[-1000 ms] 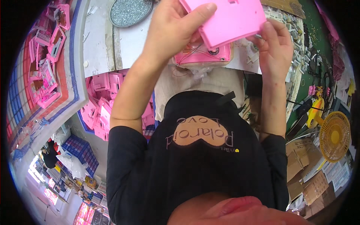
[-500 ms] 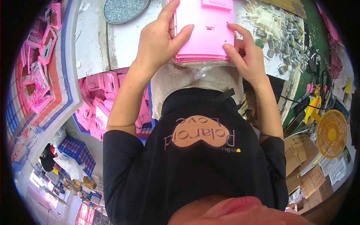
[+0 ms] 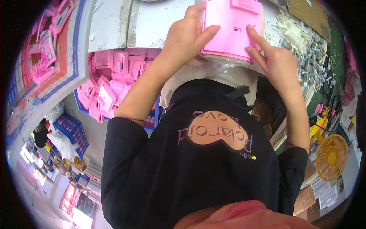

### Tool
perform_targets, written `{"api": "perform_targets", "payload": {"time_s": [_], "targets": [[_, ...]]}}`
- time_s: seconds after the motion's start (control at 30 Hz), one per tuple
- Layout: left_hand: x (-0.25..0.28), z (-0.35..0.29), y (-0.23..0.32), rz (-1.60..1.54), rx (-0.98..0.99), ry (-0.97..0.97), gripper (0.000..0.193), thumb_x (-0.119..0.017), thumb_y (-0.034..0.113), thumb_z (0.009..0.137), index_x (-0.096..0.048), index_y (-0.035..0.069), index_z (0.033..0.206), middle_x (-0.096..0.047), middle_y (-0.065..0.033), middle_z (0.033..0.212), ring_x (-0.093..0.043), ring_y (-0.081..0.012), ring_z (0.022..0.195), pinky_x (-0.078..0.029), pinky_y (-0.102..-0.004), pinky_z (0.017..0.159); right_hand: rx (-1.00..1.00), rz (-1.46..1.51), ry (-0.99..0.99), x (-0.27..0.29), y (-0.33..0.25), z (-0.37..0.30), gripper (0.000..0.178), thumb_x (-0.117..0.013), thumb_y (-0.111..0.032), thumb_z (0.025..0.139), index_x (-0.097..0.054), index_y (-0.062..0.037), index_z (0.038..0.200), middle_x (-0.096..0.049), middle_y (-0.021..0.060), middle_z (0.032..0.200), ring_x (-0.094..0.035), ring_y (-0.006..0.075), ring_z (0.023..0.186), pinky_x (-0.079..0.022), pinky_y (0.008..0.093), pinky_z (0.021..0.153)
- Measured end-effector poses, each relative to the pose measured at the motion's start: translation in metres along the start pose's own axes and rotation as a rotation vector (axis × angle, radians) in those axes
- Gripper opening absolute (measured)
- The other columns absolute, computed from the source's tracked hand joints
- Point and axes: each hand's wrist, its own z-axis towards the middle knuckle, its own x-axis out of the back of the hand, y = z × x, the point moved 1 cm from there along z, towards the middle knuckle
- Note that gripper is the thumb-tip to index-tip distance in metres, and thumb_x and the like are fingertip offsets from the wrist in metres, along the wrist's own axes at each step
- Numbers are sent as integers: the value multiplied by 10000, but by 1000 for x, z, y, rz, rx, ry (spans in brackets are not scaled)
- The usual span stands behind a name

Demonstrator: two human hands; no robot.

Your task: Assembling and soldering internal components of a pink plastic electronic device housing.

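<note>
A flat pink plastic casing (image 3: 225,42), with a small slot near its middle and a raised block at its far end, lies at the top of the head view. My left hand (image 3: 187,36) grips its left edge, thumb resting on the upper face and the other fingers partly hidden behind the edge. On the right side, my right hand (image 3: 276,61) holds the casing with thumb and index finger at its near right part. Clear plastic film (image 3: 225,65) shows beneath the near edge. The casing's far end is cut off by the frame.
White plastic parts (image 3: 291,32) and grey metal pieces (image 3: 314,63) lie in heaps to the right. A crate of pink casings (image 3: 108,91) stands below the table's left part. More pink frames (image 3: 45,57) lie far left. A yellow fan (image 3: 331,157) stands at lower right.
The whole view has shifted, so hands and casing appear further right and slightly higher. The round dish at the top is almost out of the picture. Both hands keep their hold.
</note>
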Motion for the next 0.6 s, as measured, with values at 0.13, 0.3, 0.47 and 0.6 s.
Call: {"api": "perform_targets", "payload": {"time_s": [0.13,0.3,0.47,0.6], "targets": [[-6,-21,-30,-402,10,100,510,-796,248,894,-560,2,1273,-618,-51,695,-520,-88,563,-470,-267,579,168,-71,-21,22,-16,34,415,-701,-325,891,-691,-232,1295,-732,129,888,-718,303,825,-561,434,664],[-5,-71,-18,-185,47,48,244,-772,202,902,-669,26,1036,-661,-69,755,-572,-125,609,-475,-278,592,656,333,212,-13,-42,67,468,-809,-198,786,-689,-122,1232,-629,101,1332,-520,365,1328,-421,491,1093],[-19,-88,-23,-19,-119,102,108,-742,149,888,-697,53,906,-698,-118,845,-678,-317,751,-535,-397,664,750,296,170,-22,-36,69,496,-827,-231,766,-686,-105,1224,-642,95,1313,-526,351,1339,-392,550,1124],[-24,-88,-28,-14,-173,118,106,-737,143,876,-689,57,917,-693,-112,857,-681,-324,782,-539,-403,683,733,321,135,-19,-37,68,473,-825,-217,767,-689,-103,1205,-647,90,1288,-530,343,1335,-379,547,1146]]}}
